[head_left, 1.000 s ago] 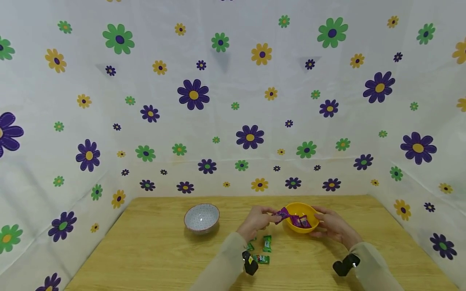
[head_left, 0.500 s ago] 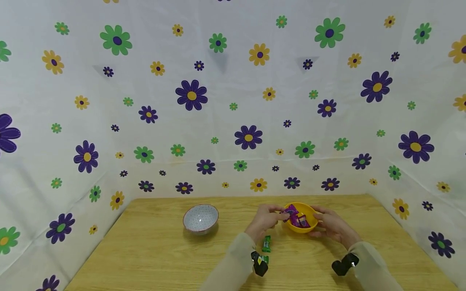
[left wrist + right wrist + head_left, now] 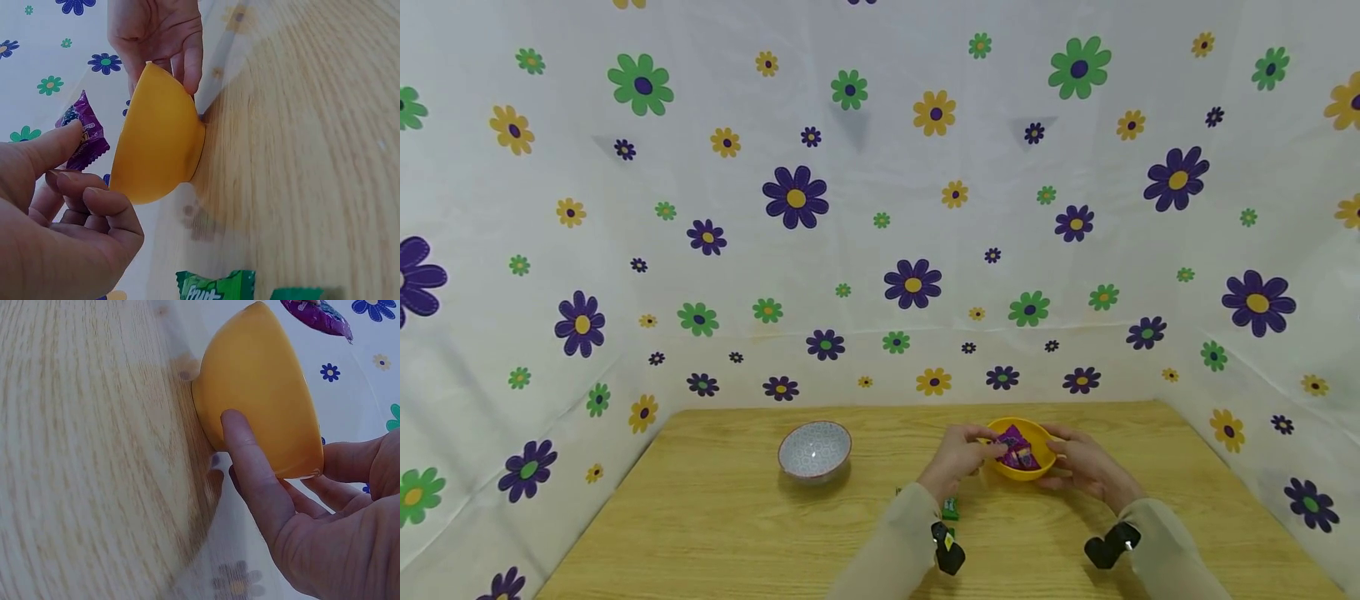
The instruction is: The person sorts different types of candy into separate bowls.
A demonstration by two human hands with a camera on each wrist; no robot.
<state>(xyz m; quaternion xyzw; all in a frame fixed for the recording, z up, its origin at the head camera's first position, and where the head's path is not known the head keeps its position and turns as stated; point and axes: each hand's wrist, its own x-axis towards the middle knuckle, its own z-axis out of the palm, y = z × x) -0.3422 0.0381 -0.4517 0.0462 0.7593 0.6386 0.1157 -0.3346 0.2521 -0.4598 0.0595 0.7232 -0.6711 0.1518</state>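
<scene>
Between the thumb and fingers of the left hand [image 3: 962, 458], a purple-wrapped candy [image 3: 92, 140] sits in a narrow pinch, just over the mouth of the yellow bowl [image 3: 150, 137]. Just past that pinch, more purple candies [image 3: 1026, 458] lie inside the bowl. Opposite, the right hand [image 3: 1092, 472] grips the bowl, thumb along the outer wall and fingers by the rim; the foot seems to rest on the table [image 3: 715, 517].

Letting go looks safest with the pinch dipped below the rim first, so the light packet drops onto the others without bouncing out. A small lift of the thumb should do. The right hand's hold need only be firm enough to resist a knock from the left knuckles.

Nearer the person than the pinch are green candies [image 3: 215, 286], which the left sleeve might brush. Well left stands a patterned bowl [image 3: 815, 450].
</scene>
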